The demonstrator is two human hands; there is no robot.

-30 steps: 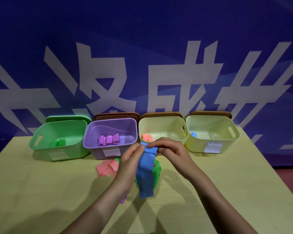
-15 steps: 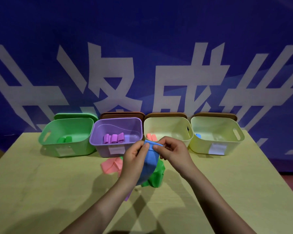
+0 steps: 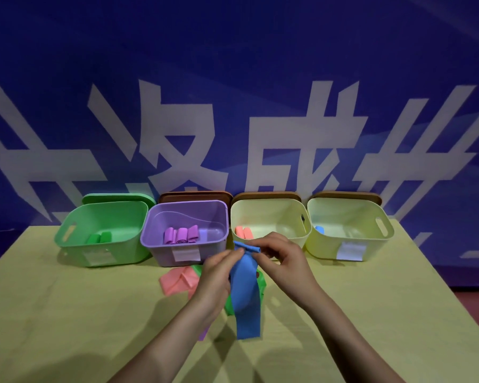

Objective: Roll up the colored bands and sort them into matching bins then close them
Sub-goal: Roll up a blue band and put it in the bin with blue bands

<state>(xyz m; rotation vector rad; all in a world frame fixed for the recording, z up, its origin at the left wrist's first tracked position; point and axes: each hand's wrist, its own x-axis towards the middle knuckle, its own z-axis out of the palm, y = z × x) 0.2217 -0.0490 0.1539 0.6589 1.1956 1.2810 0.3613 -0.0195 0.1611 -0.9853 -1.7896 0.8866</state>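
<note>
Bare forearms (image 3: 161, 349), no sleeves

I count four open plastic bins (image 3: 103, 230), three rolled purple bands (image 3: 181, 235), two rolled green bands (image 3: 100, 238), two rolled pink bands (image 3: 244, 233), and one long blue band (image 3: 245, 294).

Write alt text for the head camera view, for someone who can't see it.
Two hands, left hand and right hand, pinch the top of a blue band, starting to roll it. Behind stand four open bins: green bin, purple bin, and two yellow bins. Pink band lies on the table.
</note>
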